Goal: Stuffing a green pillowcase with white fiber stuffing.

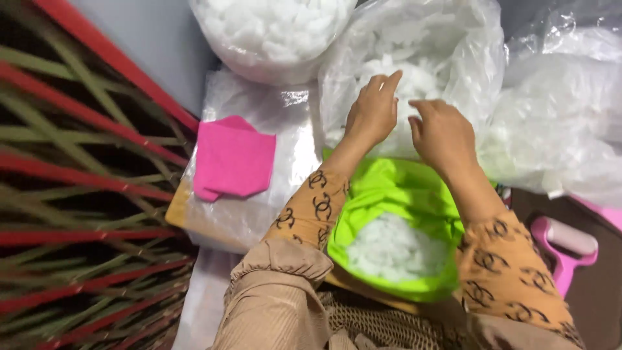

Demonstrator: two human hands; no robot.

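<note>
My left hand (372,110) reaches into a large clear plastic bag (453,58) full of white fluffy stuffing (414,81), fingers bent down among it. My right hand (440,133) hovers beside it at the bag's mouth, fingers curled; whether either hand grips stuffing is hidden. Below my forearms sits a bright green fabric cover (389,194), open at the top and partly filled with white stuffing (395,249). Both sleeves are orange-tan with a dark printed pattern.
A folded pink fabric piece (233,159) lies on a plastic-wrapped flat pack (285,116) at left. Another bag of white stuffing (272,32) stands behind it, more plastic bags (564,110) at right. A pink lint roller (567,249) lies lower right. Red and green slats (78,194) fill the left.
</note>
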